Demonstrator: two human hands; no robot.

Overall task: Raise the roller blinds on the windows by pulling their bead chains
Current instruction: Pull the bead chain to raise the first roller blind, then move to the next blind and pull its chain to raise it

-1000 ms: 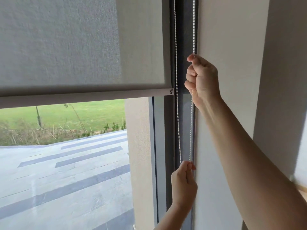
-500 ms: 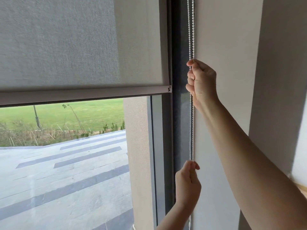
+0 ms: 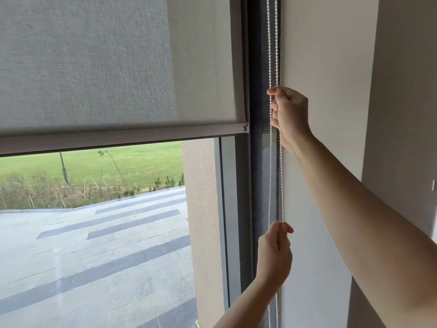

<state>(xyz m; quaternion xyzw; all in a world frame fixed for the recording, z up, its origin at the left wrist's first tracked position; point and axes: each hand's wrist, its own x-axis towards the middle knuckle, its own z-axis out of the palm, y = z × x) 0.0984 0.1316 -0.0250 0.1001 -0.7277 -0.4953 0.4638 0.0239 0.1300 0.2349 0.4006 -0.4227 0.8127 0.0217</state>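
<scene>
A grey roller blind [image 3: 106, 67] covers the upper part of the window, and its bottom bar [image 3: 123, 137] hangs a little above mid-height. A white bead chain [image 3: 272, 43] runs down in two strands along the dark frame at the blind's right edge. My right hand [image 3: 289, 114] is closed on the chain at about the height of the bottom bar. Lower down, my left hand [image 3: 274, 254] pinches the right strand between thumb and fingers. Both strands carry on below my left hand.
Through the bare glass [image 3: 94, 233] I see a paved terrace and a lawn. A beige wall [image 3: 326, 67] stands right of the chain. A second wall face [image 3: 406, 91] juts forward at the far right.
The two chain strands have drawn close together. My right hand has slipped a little lower on the chain. The blind's bottom bar has hardly moved.
</scene>
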